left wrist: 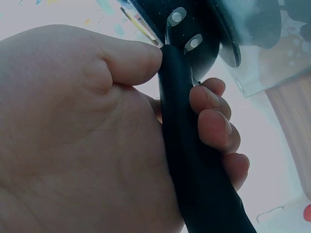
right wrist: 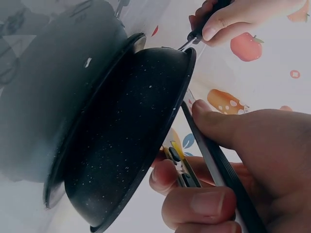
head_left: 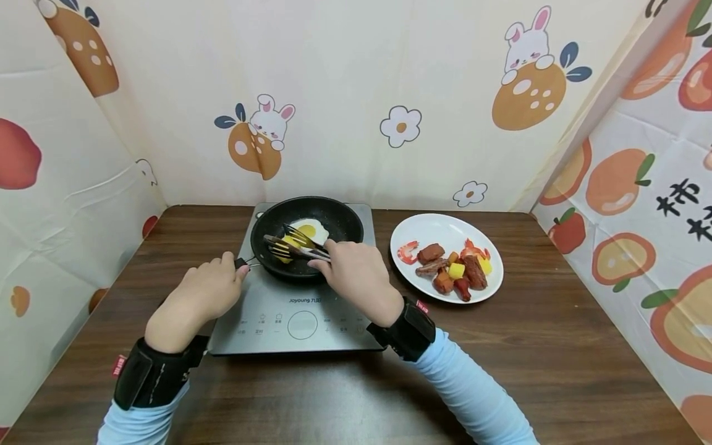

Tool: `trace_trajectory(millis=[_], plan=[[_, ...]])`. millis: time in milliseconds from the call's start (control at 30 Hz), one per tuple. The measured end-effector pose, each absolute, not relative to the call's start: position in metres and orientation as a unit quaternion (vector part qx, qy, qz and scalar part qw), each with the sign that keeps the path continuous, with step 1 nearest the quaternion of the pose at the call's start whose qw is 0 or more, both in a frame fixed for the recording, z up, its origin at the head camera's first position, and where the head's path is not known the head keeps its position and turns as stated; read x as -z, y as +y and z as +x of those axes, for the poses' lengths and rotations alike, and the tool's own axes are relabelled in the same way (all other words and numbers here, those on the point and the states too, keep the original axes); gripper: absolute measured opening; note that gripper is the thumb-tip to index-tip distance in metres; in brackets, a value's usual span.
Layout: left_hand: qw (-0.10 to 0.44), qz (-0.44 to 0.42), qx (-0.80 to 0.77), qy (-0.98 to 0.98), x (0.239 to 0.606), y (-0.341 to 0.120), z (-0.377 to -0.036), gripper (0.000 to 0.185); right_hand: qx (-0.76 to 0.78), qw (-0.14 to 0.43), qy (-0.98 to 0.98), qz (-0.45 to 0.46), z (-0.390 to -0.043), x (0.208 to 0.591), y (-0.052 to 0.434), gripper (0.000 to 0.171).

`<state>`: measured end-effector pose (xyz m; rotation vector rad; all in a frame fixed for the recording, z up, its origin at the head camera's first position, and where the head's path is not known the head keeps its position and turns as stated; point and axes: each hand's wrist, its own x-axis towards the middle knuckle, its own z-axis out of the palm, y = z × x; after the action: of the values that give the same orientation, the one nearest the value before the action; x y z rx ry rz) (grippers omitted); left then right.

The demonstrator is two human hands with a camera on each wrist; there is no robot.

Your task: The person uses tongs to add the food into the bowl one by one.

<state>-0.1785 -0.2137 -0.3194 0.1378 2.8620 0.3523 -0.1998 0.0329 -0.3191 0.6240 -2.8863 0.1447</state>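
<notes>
Left hand (head_left: 208,287) clamped on handle (left wrist: 182,121) of frying pan (head_left: 346,224), centre frame, right hand (head_left: 360,272) gripping fork-tipped tongs (right wrist: 218,167); likely working fried egg (head_left: 319,229) inside, next move needs gentle squeeze, steady pan.

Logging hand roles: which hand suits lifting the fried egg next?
Likely the right hand: it holds the fork-tined utensil over the pan, near the fried egg. The left hand has its grip on the handle.

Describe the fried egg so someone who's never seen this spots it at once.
On the wooden table, find the silver cooktop under the black pan. In that pan, the fried egg lies toward the far side, next to the tongs. Its white part sets it apart from the yellow piece beside it.
</notes>
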Motion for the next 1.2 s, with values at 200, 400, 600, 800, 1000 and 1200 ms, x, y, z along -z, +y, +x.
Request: trace_trajectory(millis=[200, 400, 600, 800, 1000, 1200], plan=[[0.136, 0.045, -0.121, 0.982, 0.3193, -0.2138, -0.1802, 0.045, -0.042, 0.089, -0.972, 0.212, -0.1992, 0.3200, 0.0302, 0.046], [0.133, 0.046, -0.119, 0.983, 0.3193, -0.2142, -0.1813, 0.045, -0.052, 0.083, -0.976, 0.193, -0.1984, 0.3182, 0.0311, 0.047], [0.134, 0.048, -0.117, 0.983, 0.3196, -0.2147, -0.1813, 0.044, -0.052, 0.077, -0.977, 0.190, -0.1972, 0.3179, 0.0314, 0.048], [0.131, 0.049, -0.118, 0.983, 0.3190, -0.2148, -0.1809, 0.042, -0.057, 0.079, -0.977, 0.190, -0.1963, 0.3182, 0.0294, 0.050], [0.132, 0.049, -0.119, 0.983, 0.3187, -0.2153, -0.1803, 0.042, -0.055, 0.080, -0.977, 0.192, -0.1951, 0.3169, 0.0281, 0.049], [0.131, 0.046, -0.119, 0.983, 0.3187, -0.2139, -0.1799, 0.043, -0.058, 0.075, -0.977, 0.190, -0.1945, 0.3181, 0.0274, 0.050]])
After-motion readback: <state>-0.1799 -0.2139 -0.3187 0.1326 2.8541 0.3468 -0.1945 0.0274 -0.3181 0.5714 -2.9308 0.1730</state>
